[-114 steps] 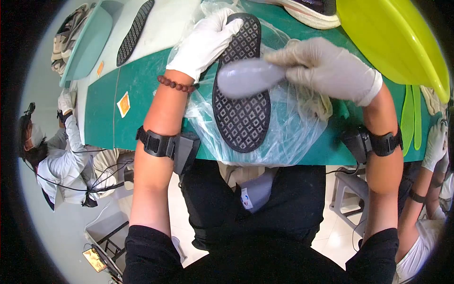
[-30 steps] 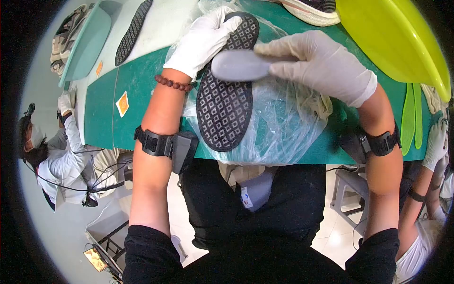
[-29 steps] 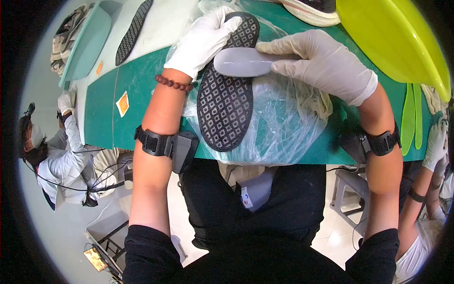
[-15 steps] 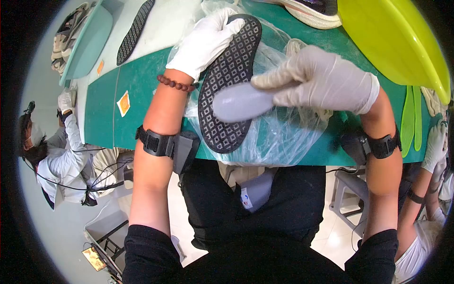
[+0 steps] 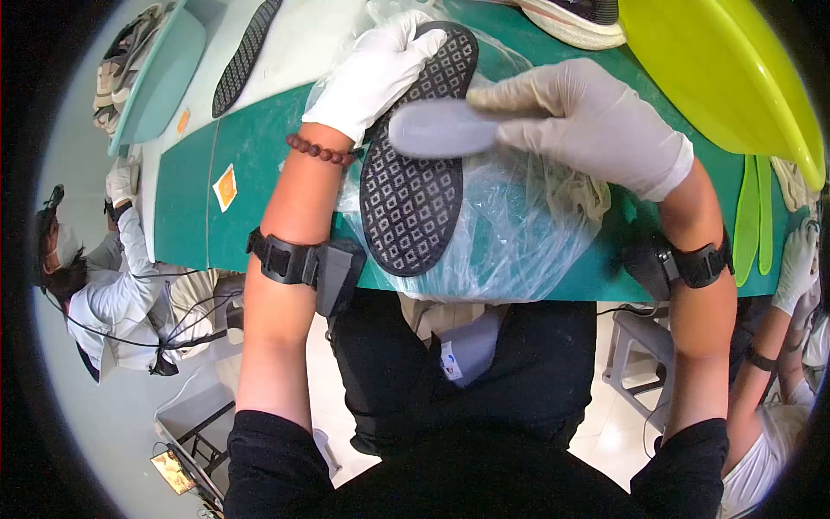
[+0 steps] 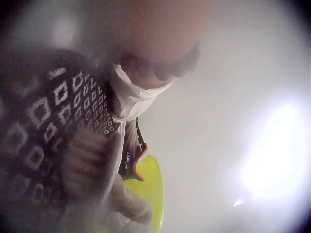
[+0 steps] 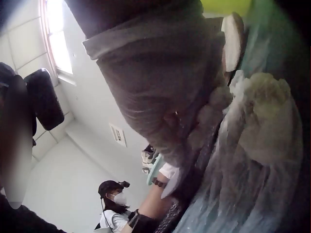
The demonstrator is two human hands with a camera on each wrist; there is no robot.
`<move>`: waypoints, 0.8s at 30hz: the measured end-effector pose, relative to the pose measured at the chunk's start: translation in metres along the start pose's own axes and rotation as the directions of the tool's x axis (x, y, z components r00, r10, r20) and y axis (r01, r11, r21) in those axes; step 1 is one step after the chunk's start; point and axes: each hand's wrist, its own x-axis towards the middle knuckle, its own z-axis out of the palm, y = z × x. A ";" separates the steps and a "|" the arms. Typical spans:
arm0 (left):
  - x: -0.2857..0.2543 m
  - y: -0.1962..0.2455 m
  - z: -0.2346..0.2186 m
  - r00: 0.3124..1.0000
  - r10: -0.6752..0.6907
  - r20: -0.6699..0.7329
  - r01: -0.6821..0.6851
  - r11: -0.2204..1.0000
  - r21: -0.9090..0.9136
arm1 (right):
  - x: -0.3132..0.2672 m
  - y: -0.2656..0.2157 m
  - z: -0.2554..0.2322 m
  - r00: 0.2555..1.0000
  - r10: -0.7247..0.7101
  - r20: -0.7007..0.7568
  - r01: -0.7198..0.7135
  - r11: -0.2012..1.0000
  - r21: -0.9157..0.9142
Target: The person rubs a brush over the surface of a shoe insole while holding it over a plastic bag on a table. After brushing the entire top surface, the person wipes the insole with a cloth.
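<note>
In the head view a black insole (image 5: 413, 203) with a diamond pattern lies lengthwise over a clear plastic bag (image 5: 510, 251). My white-gloved left hand (image 5: 376, 82) grips its upper end at the left edge, thumb on the patterned face. The gloved right hand (image 5: 596, 125) pinches a grey brush (image 5: 441, 128) by its right end. The brush's smooth back faces up and its blurred head lies across the insole's middle, bristle side down. In the left wrist view the insole's pattern (image 6: 60, 92) shows close up; in the right wrist view the right glove (image 7: 150, 82) hides most of the brush.
A lime-green basin (image 5: 735, 78) stands at right, beside a shoe (image 5: 579, 22) and two green insoles (image 5: 752, 221). Another patterned insole (image 5: 246, 60) lies on a white surface near a teal basin (image 5: 164, 82). An orange-white packet (image 5: 226, 189) rests on the green table (image 5: 186, 216). People sit at both sides.
Over the last half second the brush has moved up the insole from its lower part to its middle. The right hand rose with it, while the left hand kept its grip.
</note>
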 end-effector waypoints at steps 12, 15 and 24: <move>0.000 -0.001 0.002 0.999 0.048 0.004 -0.048 0.997 -0.056 | 0.000 0.007 -0.005 0.998 -0.060 0.007 0.060 0.992 -0.107; 0.000 0.000 0.001 1.000 0.026 0.009 -0.026 1.000 -0.013 | -0.004 -0.008 -0.004 0.981 -0.050 0.186 0.070 0.993 -0.100; 0.003 -0.009 0.001 0.996 0.069 -0.057 -0.065 0.996 0.063 | -0.004 -0.015 -0.007 0.970 -0.004 0.242 0.039 0.989 -0.140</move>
